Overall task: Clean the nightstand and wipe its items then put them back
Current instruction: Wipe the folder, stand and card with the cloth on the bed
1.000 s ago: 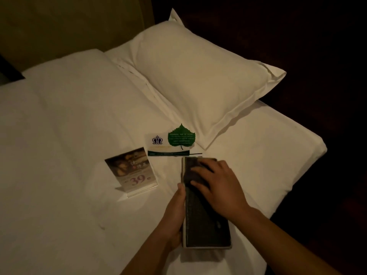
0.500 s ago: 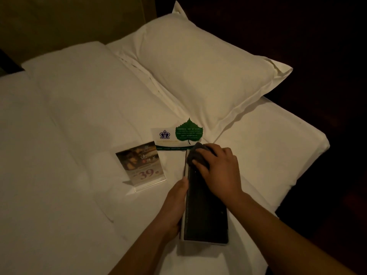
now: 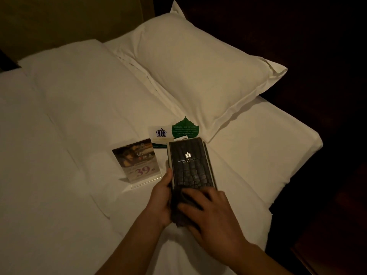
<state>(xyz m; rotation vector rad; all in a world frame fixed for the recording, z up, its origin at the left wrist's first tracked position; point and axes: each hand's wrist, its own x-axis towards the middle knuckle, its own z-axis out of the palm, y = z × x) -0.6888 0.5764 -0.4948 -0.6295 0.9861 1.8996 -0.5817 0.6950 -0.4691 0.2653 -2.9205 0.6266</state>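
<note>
A dark leather-look folder (image 3: 189, 161) with a small crown logo lies on the white bed. My left hand (image 3: 161, 199) grips its left edge near the bottom. My right hand (image 3: 210, 215) presses a dark cloth (image 3: 179, 205) onto the folder's near end. To the left stands a clear acrylic sign holder (image 3: 139, 162) with a "39" card. Behind the folder lie a white card with a crown logo (image 3: 159, 133) and a green leaf-shaped card (image 3: 184, 128).
A white pillow (image 3: 198, 72) lies beyond the cards at the head of the bed. The bed's right edge (image 3: 294, 169) drops to a dark floor. The white duvet (image 3: 59, 155) spreads out to the left.
My right hand has drawn the cloth down the folder from its far end to its near end, uncovering the logo. My left hand stays on the left edge.
</note>
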